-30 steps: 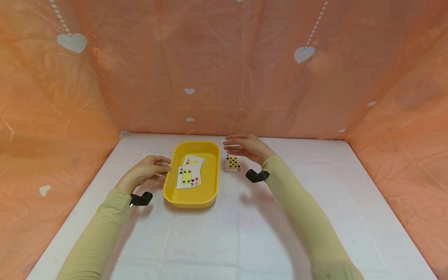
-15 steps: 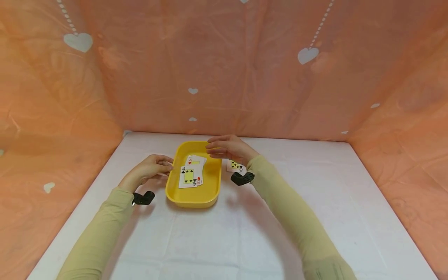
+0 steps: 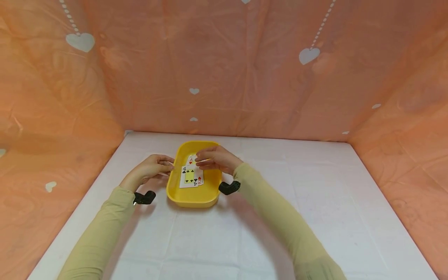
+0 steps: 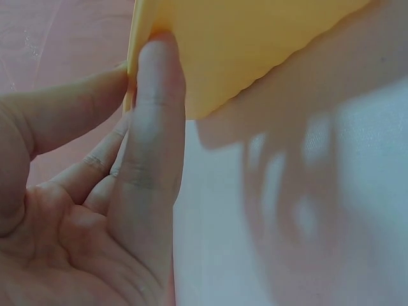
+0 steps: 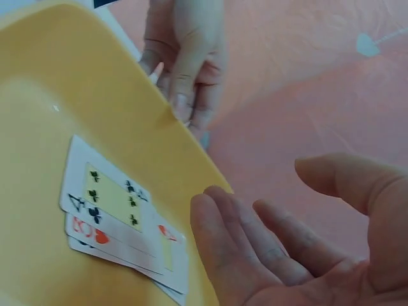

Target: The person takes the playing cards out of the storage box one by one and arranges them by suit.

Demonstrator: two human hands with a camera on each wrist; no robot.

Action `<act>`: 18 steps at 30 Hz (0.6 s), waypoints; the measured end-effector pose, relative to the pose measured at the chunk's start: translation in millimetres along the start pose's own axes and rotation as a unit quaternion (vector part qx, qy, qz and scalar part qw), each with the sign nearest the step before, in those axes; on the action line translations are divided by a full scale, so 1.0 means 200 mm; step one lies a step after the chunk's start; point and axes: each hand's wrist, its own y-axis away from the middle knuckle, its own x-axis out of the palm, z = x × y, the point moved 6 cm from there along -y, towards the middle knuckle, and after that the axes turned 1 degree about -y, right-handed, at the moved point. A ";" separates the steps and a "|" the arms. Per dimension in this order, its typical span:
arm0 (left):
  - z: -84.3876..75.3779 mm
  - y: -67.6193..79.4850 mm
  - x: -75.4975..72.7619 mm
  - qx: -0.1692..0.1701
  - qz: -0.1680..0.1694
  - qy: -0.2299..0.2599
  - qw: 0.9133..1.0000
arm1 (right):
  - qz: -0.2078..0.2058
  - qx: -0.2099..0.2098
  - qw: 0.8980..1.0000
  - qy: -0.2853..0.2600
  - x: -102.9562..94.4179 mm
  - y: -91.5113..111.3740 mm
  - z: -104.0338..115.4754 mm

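Note:
My left hand (image 3: 148,171) pinches the left rim of a yellow tray (image 3: 192,199); in the left wrist view the thumb (image 4: 76,108) and index finger (image 4: 156,127) meet at its edge. Inside the tray, a few overlapping playing cards lie face up. On top is a four of clubs (image 3: 189,177), with an ace of hearts (image 3: 191,160) partly under it. Above the tray's right half hovers my right hand (image 3: 217,158), fingers apart and nothing held, as the right wrist view shows. The eight of spades seen earlier beside the tray is hidden behind the right hand and wrist.
A white cloth (image 3: 196,245) covers the table. Orange sheeting with pale hearts (image 3: 309,56) walls in the back and both sides. Black wrist cameras (image 3: 229,188) are worn at the cuffs.
My right hand has moved left from above the eight of spades to over the tray, covering part of the cards. The left hand keeps its place at the rim.

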 end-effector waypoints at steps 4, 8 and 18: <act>0.00 0.00 0.00 0.001 0.001 -0.002 1.000 | -0.002 0.010 1.000 0.014 0.01 -0.01 -0.04; 0.00 0.00 0.00 -0.002 -0.002 -0.002 1.000 | 0.006 0.020 0.999 0.029 0.03 -0.01 -0.06; 0.00 0.00 0.00 -0.006 -0.001 0.001 1.000 | -0.006 0.041 0.997 0.070 0.04 0.00 -0.09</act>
